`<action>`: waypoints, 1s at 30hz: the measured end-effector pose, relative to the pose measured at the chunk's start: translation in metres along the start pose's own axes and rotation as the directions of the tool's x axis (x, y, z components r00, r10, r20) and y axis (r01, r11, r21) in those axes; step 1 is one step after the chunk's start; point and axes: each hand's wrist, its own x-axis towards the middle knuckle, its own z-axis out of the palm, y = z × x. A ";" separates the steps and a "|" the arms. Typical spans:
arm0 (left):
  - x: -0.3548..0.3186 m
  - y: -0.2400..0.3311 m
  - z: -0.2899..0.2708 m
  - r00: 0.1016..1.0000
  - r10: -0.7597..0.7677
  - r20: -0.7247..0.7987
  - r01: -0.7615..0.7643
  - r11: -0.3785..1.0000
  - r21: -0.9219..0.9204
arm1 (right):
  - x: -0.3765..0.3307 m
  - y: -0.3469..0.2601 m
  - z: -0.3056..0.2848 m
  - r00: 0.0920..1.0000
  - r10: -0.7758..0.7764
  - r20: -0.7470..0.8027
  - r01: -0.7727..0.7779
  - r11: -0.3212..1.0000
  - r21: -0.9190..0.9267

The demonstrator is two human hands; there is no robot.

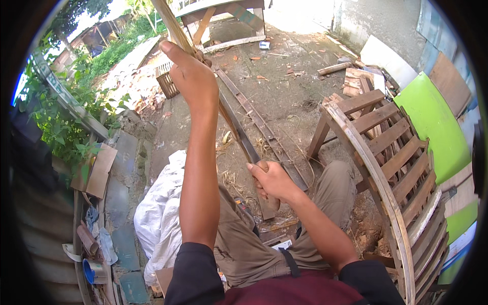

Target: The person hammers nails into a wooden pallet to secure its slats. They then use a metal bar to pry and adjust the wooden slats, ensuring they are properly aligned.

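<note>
My left hand point(194, 76) is raised at the upper middle, its fingers wrapped round a long, pale brown bamboo or wooden stick point(175, 28). The stick runs up past the top edge. Lower down, between my knees, my right hand point(274, 181) is closed on the wooden handle of a machete point(247, 146). Its dark blade slants up and left along the stick, toward my left wrist. Whether blade and stick touch is unclear. My left forearm hides part of both.
A slatted wooden bench point(401, 168) stands at my right, beside a green panel point(437, 122). A white sack point(161, 213) lies by my left leg. On the ground ahead lies a long narrow rail point(254, 114). A wooden crate point(166, 80) and a blue mug point(94, 272) are at the left.
</note>
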 end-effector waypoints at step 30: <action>0.006 0.005 -0.006 0.995 -0.087 -0.054 0.085 0.996 -0.022 | 0.008 0.039 0.026 0.966 -0.133 -0.223 0.091 0.978 -0.187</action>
